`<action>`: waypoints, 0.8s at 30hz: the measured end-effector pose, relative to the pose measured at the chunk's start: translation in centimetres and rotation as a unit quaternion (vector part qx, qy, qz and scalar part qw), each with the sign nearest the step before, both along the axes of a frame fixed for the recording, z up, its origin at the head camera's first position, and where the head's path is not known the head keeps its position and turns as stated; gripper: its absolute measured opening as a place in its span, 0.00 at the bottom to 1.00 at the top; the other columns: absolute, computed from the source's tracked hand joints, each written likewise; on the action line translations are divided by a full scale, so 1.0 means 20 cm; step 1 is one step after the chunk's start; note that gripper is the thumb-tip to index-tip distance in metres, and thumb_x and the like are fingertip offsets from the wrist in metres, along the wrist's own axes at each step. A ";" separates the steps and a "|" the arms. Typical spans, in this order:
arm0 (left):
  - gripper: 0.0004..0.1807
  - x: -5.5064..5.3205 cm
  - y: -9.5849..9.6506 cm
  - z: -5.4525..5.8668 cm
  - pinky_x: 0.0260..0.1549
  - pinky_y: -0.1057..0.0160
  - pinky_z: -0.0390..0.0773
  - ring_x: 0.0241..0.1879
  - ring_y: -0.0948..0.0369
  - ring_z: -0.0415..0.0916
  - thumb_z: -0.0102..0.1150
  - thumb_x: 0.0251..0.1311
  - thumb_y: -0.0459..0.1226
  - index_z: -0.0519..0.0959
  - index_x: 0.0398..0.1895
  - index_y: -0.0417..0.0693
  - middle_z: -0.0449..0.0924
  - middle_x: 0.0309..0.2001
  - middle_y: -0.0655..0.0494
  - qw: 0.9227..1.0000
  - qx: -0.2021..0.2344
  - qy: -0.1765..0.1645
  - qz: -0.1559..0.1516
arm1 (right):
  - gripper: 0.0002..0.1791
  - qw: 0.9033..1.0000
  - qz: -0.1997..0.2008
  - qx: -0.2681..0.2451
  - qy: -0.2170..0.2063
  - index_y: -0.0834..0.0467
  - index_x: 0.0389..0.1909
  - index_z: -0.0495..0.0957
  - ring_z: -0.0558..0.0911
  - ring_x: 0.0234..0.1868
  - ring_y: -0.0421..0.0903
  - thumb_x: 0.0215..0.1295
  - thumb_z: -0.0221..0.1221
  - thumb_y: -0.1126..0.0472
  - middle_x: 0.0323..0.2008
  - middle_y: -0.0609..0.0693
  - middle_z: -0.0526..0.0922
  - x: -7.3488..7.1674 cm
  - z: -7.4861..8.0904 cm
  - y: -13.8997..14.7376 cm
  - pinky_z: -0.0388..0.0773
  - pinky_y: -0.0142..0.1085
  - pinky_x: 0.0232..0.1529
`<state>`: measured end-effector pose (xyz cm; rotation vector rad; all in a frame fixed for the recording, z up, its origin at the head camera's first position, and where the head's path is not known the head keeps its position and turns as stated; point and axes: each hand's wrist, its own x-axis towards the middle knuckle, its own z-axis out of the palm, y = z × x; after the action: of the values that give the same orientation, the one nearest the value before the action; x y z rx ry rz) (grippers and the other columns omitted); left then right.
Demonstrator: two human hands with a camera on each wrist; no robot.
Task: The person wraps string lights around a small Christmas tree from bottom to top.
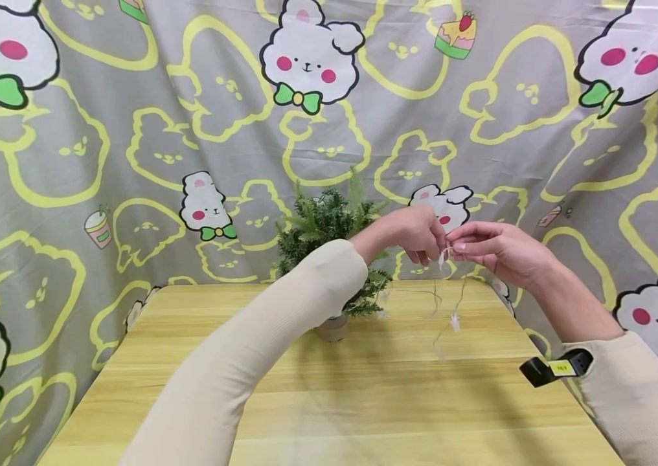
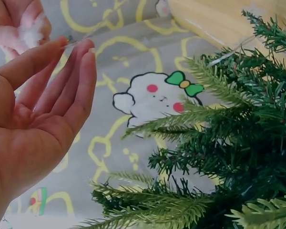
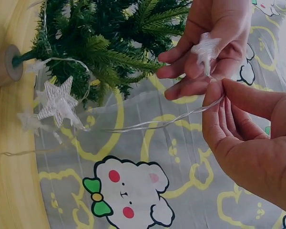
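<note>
A string of star lights hangs between both hands beside a small artificial Christmas tree (image 1: pixel 329 226). My right hand (image 1: pixel 504 252) pinches its thin clear wire between thumb and fingertips, plainest in the right wrist view, where a star (image 3: pixel 206 50) stands just above the pinch. Close against it, my left hand (image 1: pixel 419 233) has thumb and fingertip together on the wire; in the left wrist view the other fingers of this left hand (image 2: pixel 43 109) are extended. Below the hands dangles another star (image 1: pixel 454 321). A larger star (image 3: pixel 58 101) hangs near the tree's lower branches.
The tree's round wooden base (image 1: pixel 333 328) stands on a wood-grain table (image 1: pixel 422 401), toward the back edge. Behind hangs a grey curtain (image 1: pixel 329 149) with cartoon bears and yellow outlines. Some wire lies among the branches. A black camera strap (image 1: pixel 556 367) circles the right wrist.
</note>
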<state>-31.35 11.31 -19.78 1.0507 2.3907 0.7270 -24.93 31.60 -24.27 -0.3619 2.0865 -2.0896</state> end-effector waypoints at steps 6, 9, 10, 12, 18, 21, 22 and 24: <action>0.05 -0.03 -0.02 0.04 0.34 0.67 0.86 0.32 0.58 0.87 0.62 0.63 0.28 0.87 0.35 0.41 0.87 0.29 0.50 0.999 0.029 0.040 0.019 | 0.12 1.000 -0.006 0.001 -0.018 0.57 0.44 0.85 0.86 0.41 0.41 0.72 0.56 0.73 0.41 0.48 0.85 0.01 0.00 0.01 0.84 0.30 0.49; 0.08 -0.04 -0.04 0.09 0.28 0.71 0.81 0.26 0.60 0.83 0.61 0.59 0.26 0.88 0.33 0.44 0.85 0.24 0.54 0.994 0.050 0.092 0.042 | 0.10 1.000 -0.006 0.002 -0.025 0.57 0.44 0.84 0.87 0.41 0.42 0.72 0.56 0.72 0.41 0.49 0.86 0.01 0.00 0.01 0.85 0.32 0.48; 0.08 -0.04 -0.04 0.11 0.27 0.72 0.79 0.25 0.61 0.81 0.62 0.58 0.27 0.89 0.33 0.45 0.85 0.24 0.55 0.991 0.055 0.112 0.049 | 0.10 1.000 -0.006 0.007 -0.023 0.57 0.44 0.84 0.87 0.41 0.42 0.72 0.56 0.71 0.41 0.49 0.86 0.01 0.00 0.01 0.85 0.32 0.48; 0.09 -0.05 -0.06 0.16 0.24 0.72 0.72 0.24 0.64 0.76 0.62 0.57 0.28 0.89 0.30 0.48 0.84 0.23 0.59 0.984 0.062 0.152 0.072 | 0.09 1.000 -0.006 0.022 -0.016 0.58 0.45 0.84 0.87 0.42 0.43 0.72 0.57 0.70 0.41 0.49 0.86 0.01 0.00 0.01 0.85 0.33 0.48; 0.08 -0.10 -0.13 0.28 0.26 0.70 0.71 0.27 0.63 0.74 0.60 0.57 0.32 0.87 0.25 0.51 0.80 0.19 0.63 0.958 0.091 0.231 0.142 | 0.10 0.996 0.012 0.087 0.018 0.57 0.45 0.84 0.86 0.42 0.43 0.73 0.56 0.69 0.42 0.48 0.85 0.00 -0.01 0.03 0.84 0.32 0.48; 0.07 -0.11 -0.15 0.32 0.29 0.70 0.73 0.29 0.63 0.76 0.62 0.57 0.33 0.87 0.25 0.51 0.82 0.22 0.63 0.947 0.107 0.253 0.168 | 0.10 0.996 0.017 0.083 0.017 0.57 0.46 0.84 0.86 0.43 0.42 0.73 0.56 0.69 0.42 0.48 0.85 0.01 -0.01 0.03 0.84 0.31 0.48; 0.07 -0.11 -0.16 0.33 0.30 0.70 0.74 0.30 0.63 0.77 0.62 0.58 0.33 0.87 0.25 0.51 0.83 0.23 0.62 0.944 0.114 0.253 0.178 | 0.10 0.997 0.016 0.072 0.012 0.57 0.46 0.84 0.86 0.42 0.42 0.73 0.56 0.69 0.42 0.48 0.85 0.01 -0.01 0.03 0.85 0.32 0.48; 0.07 -0.11 -0.17 0.36 0.30 0.69 0.74 0.30 0.64 0.76 0.63 0.58 0.32 0.87 0.26 0.50 0.84 0.25 0.62 0.939 0.126 0.256 0.193 | 0.10 0.999 0.013 0.050 0.001 0.57 0.46 0.85 0.86 0.42 0.42 0.73 0.57 0.69 0.44 0.48 0.86 0.01 0.00 0.03 0.85 0.33 0.48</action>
<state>-33.64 7.87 -12.58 0.9648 3.0738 1.0174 -24.71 32.20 -24.32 -0.3762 2.1657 -1.9626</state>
